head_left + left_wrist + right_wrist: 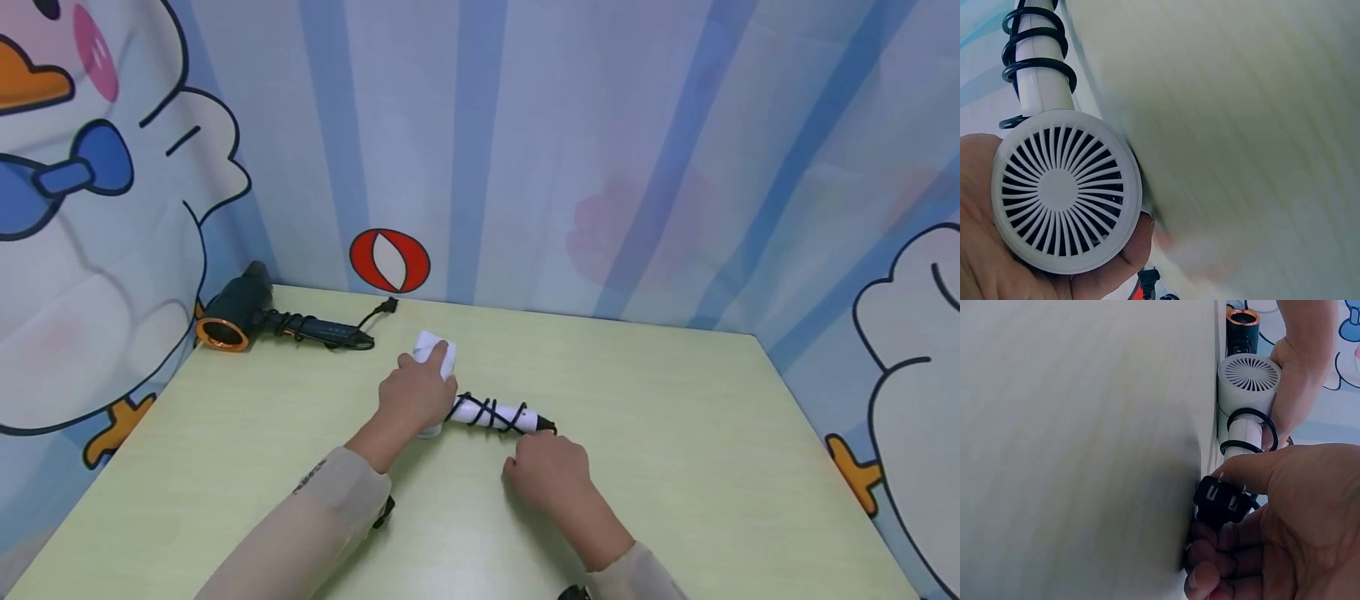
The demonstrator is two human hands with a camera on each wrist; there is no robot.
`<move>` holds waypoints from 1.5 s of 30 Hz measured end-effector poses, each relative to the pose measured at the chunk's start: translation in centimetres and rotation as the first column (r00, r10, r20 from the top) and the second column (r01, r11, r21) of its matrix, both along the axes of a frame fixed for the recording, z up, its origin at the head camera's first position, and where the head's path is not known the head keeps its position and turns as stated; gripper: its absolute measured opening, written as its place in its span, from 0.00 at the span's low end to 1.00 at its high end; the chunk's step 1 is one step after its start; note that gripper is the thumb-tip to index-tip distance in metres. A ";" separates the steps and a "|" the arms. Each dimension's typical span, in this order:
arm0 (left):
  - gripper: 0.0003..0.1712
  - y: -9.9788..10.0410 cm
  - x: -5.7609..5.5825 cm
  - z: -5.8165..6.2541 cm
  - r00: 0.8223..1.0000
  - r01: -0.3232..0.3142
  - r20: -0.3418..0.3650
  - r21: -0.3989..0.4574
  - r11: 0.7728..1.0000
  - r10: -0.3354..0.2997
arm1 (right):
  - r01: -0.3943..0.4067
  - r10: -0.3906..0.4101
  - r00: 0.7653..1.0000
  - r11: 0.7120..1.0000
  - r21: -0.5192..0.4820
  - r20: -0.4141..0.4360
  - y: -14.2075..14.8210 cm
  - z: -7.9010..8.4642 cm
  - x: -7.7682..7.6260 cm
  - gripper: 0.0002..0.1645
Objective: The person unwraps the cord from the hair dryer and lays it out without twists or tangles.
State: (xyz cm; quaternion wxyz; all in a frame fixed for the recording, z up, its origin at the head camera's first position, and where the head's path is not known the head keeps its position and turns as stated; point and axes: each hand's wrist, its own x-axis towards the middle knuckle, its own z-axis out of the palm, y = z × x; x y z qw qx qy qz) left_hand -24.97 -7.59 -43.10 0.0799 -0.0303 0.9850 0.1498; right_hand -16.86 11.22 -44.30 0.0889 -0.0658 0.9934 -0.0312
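Observation:
A white hair dryer (495, 414) lies on the table, its handle wound with a black cord and pointing right. My left hand (416, 396) grips its barrel from above, one finger stretched along the top. In the left wrist view, the round slotted vent (1058, 195) shows beside the palm. Just past the handle's end, my right hand (551, 471) is low over the table with curled fingers. The right wrist view shows it holding a black two-pin plug (1222, 500) between thumb and fingers; the head view hides this plug.
A dark hair dryer (240, 312) with an orange rim lies at the table's back left, cord wrapped round its handle and its plug (388, 305) pointing right. The pale table (675, 400) meets a printed blue cloth (525, 125) at the back and sides.

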 end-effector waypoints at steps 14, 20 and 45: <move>0.36 0.3 -0.1 0.4 0.999 -0.026 0.044 0.007 1.000 0.026 | 0.000 0.000 1.000 1.000 -0.002 0.009 0.1 0.2 0.3 0.21; 0.34 -0.3 -0.2 0.4 0.998 -0.043 0.037 0.012 0.999 0.043 | 0.008 -0.007 1.000 0.995 -0.100 0.013 0.6 0.4 0.6 0.21; 0.30 -0.6 0.4 0.8 0.996 0.008 -0.091 0.108 0.994 0.002 | -0.044 0.039 0.999 0.950 -0.309 -0.023 3.6 0.3 1.4 0.06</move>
